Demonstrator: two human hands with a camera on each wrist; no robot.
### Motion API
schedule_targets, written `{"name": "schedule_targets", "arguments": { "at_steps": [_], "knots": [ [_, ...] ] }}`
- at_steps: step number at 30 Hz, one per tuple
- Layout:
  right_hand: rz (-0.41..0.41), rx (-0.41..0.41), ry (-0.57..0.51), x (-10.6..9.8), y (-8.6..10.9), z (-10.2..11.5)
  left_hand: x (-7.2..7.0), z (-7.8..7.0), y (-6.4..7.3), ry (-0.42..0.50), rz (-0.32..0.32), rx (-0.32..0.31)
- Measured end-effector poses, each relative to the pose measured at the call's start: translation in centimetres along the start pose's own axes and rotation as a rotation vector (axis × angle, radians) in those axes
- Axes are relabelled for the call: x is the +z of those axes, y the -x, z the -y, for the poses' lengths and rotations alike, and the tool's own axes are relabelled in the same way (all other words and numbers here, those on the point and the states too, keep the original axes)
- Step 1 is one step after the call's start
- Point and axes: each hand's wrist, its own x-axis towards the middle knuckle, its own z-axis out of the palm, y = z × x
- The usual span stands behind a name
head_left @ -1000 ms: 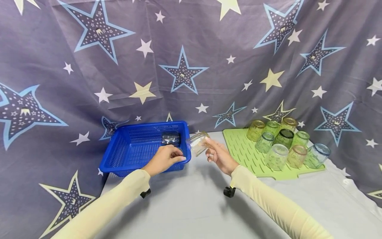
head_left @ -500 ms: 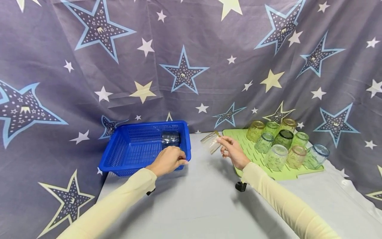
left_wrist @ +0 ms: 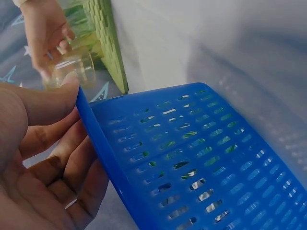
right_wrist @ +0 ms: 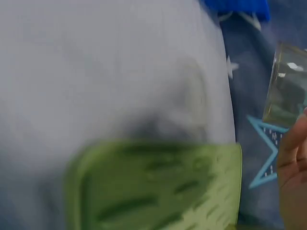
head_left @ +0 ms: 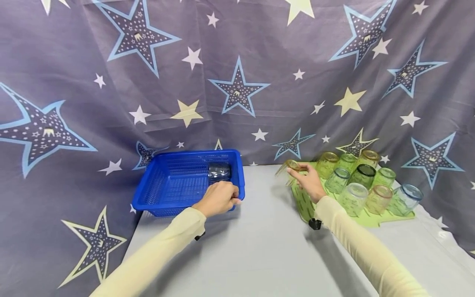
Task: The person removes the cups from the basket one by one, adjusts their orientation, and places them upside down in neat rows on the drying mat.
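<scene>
My right hand point(head_left: 309, 181) pinches a clear, amber-tinted drinking glass point(head_left: 292, 166) between thumb and fingers. The glass is tilted, above the left back corner of a green drying mat point(head_left: 302, 202). In the right wrist view, the same glass point(right_wrist: 288, 86) appears at the right edge, with part of the hand below it. My left hand point(head_left: 219, 198) grips the near right rim of a blue perforated plastic basket point(head_left: 157, 206). In the left wrist view, the thumb lies over the rim and the fingers curl beneath it. A dark glass point(head_left: 219, 171) lies on its side inside the basket.
Several tinted glasses stand in rows on the mat, among them a dark green one point(head_left: 363, 176), a pinkish one point(head_left: 378, 200) and a blue-rimmed one point(head_left: 406, 201). A white cloth point(head_left: 259, 247) covers the table. Behind hangs a grey star-patterned curtain point(head_left: 237, 136).
My right hand has carried the amber glass rightward, from beside the basket to the mat's edge, tipping it more upright. My left hand stays at the basket rim. The head view has shifted slightly.
</scene>
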Motion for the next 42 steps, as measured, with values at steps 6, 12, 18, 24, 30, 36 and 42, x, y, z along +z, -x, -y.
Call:
{"name": "schedule_targets", "arguments": {
  "at_steps": [6, 12, 18, 24, 30, 36, 42],
  "knots": [
    [-0.058, -0.013, 0.137, -1.4, -0.8, -0.9, 0.4, 0.1, -0.2, -0.029, 0.002, 0.031],
    [-0.119, -0.03, 0.251, -2.1, -1.9, -1.5, 0.5, 0.2, 0.0, -0.092, -0.054, 0.076],
    [-0.153, -0.013, 0.337, -2.9, -2.6, -1.6, 0.3, 0.2, 0.3, -0.1, -0.056, 0.067],
    [-0.196, 0.009, 0.403, -3.8, -3.0, -1.6, 0.3, 0.0, 0.4, -0.088, -0.055, 0.059],
    [-0.204, 0.031, 0.45, -4.4, -3.7, -2.1, 0.4, 0.1, 0.6, -0.082, -0.057, 0.05],
    [-0.189, 0.075, 0.494, -4.7, -4.4, -2.1, 0.4, 0.0, 0.7, -0.084, -0.063, 0.053],
    [-0.191, 0.112, 0.542, -4.5, -5.0, -1.4, 0.2, 0.1, 0.8, -0.075, -0.069, 0.045]
  ]
}}
